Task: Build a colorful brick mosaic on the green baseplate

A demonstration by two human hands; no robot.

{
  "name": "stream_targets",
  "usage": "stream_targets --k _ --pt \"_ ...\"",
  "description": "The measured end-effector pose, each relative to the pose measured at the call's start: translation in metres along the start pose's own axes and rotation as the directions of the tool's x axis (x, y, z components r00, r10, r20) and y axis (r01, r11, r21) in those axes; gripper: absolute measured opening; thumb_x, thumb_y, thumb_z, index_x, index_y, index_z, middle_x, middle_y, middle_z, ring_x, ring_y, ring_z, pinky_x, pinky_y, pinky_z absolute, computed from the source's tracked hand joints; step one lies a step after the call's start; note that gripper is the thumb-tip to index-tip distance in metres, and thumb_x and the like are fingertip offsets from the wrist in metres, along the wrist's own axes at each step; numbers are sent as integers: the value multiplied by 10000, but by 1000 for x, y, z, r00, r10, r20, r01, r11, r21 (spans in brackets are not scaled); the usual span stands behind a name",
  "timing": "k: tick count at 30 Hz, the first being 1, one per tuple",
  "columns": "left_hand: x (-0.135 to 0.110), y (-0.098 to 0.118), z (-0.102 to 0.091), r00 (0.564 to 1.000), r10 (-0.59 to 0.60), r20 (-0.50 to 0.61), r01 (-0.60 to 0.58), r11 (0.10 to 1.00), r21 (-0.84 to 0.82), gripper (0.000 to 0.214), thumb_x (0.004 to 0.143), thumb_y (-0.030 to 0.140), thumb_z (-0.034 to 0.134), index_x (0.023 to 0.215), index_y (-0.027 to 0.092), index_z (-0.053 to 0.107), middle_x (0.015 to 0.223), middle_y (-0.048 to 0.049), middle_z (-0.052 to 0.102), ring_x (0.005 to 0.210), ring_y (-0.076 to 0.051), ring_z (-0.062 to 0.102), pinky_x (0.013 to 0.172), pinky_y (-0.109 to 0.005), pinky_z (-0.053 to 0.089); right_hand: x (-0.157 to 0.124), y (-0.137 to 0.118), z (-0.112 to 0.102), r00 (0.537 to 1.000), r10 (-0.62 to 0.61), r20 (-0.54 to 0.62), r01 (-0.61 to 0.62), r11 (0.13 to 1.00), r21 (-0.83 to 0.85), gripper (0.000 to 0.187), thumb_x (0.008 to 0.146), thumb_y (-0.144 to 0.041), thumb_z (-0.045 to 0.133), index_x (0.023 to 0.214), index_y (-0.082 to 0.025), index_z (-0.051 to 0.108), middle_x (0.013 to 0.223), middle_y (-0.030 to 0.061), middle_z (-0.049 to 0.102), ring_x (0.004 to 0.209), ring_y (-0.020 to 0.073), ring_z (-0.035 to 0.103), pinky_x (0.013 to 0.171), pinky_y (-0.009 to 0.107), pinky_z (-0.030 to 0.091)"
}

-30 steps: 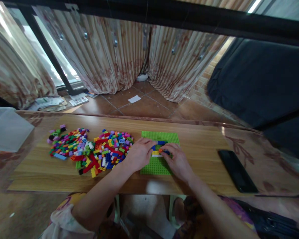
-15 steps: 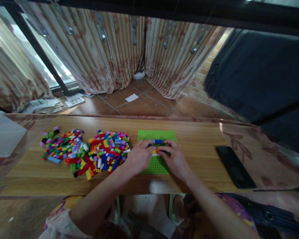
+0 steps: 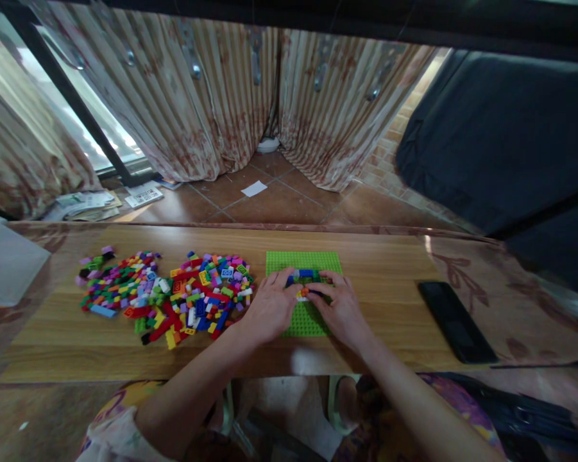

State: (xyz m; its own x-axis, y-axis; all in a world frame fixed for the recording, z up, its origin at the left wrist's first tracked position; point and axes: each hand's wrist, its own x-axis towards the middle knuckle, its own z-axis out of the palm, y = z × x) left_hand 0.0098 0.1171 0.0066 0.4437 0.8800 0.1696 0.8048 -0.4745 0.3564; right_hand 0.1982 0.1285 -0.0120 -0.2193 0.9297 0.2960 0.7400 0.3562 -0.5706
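Note:
A green baseplate (image 3: 303,262) lies on the wooden table (image 3: 385,269), with a small cluster of blue, orange and yellow bricks (image 3: 305,274) standing on its middle. My left hand (image 3: 269,307) rests on the plate's left side, fingers curled against that cluster. My right hand (image 3: 341,308) comes in from the right, its fingertips pinched on the small bricks at the same spot. Both hands touch the brick cluster; what lies under the fingertips is hidden.
A wide pile of loose coloured bricks (image 3: 168,295) spreads over the table's left half. A black phone (image 3: 455,321) lies at the right. A translucent plastic box (image 3: 7,260) stands at the far left. Curtains and tiled floor lie beyond the table.
The view has shifted slightly. Both hands have closed in more tightly on the bricks in the middle of the baseplate; nothing else on the table has moved.

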Motion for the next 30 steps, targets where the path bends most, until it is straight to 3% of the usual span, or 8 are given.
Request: stream_targets --k 12,30 --pt "3 5 -3 998 -66 -14 64 989 -135 275 865 156 468 1081 189 635 1423 -114 417 1265 -280 427 1044 -494 376 -5 2 5 999 -4 -49 6 999 32 179 852 -311 615 972 -314 747 1180 83 572 1067 258 511 917 453 462" --pt "9 9 7 987 -142 -79 133 985 -112 201 877 229 509 992 210 672 1320 -76 541 1182 -253 487 993 -462 384 -7 2 9 995 57 -87 -50 996 80 163 837 -311 635 946 -335 754 1192 74 593 1079 257 533 934 485 450"
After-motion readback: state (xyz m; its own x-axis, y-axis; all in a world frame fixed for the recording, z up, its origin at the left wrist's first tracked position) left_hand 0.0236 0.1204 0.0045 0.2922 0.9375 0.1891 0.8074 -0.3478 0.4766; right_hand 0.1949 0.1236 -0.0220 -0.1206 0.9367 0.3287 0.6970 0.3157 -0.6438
